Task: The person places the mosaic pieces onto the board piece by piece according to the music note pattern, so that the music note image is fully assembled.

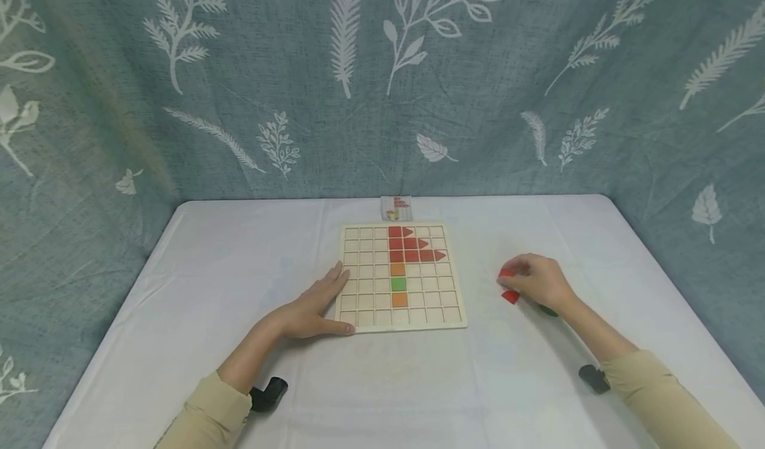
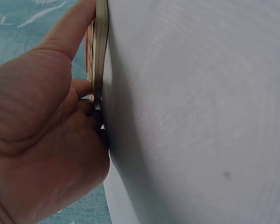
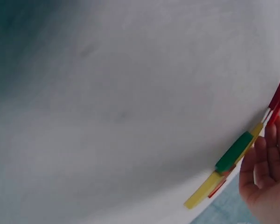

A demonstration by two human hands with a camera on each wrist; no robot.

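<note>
A pale wooden grid board (image 1: 364,303) lies on the table. Red squares and red pointed pieces (image 1: 412,256) form three rows on it, above an orange, a green and another orange square in one column. My left hand (image 1: 305,313) rests spread at the board's left edge, its thumb by the near left corner. Right of the board, my right hand (image 1: 540,283) pinches a red piece (image 1: 507,272) between thumb and fingers. Another red piece (image 1: 510,297) lies just below these fingertips. Under the hand, a green piece (image 3: 234,151) and yellow pieces (image 3: 203,190) show in the right wrist view.
A small picture card (image 1: 396,208) with a coloured pattern lies behind the board. Black wrist devices (image 1: 269,394) show by both forearms. A leaf-patterned curtain (image 1: 358,123) hangs behind the white-covered table (image 1: 239,256).
</note>
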